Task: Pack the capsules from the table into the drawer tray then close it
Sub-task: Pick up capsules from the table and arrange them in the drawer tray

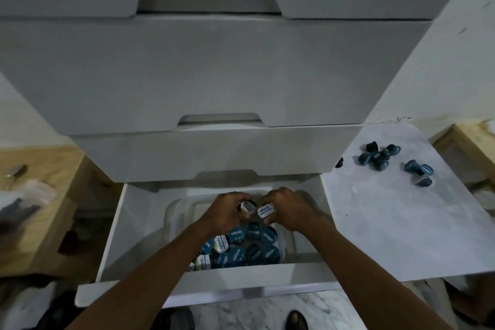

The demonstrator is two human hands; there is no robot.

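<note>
The bottom drawer (112,236) of a white chest stands pulled out. Inside it lies a clear plastic tray (174,211) holding several blue and white foil-lidded capsules (241,248). Both my hands hover over the tray's far part. My left hand (227,211) is shut on a white-lidded capsule (247,207). My right hand (286,207) is shut on another white-lidded capsule (265,211). The two held capsules sit side by side, just above the packed ones. Several dark blue capsules (380,159) lie loose on the white table (388,222) to the right.
Three shut drawers (214,69) of the chest rise above the open one. A wooden surface (48,195) with a spoon and clear wrapping lies at the left. Another wooden piece (474,142) stands at the far right. Marble floor (241,313) shows below the drawer front.
</note>
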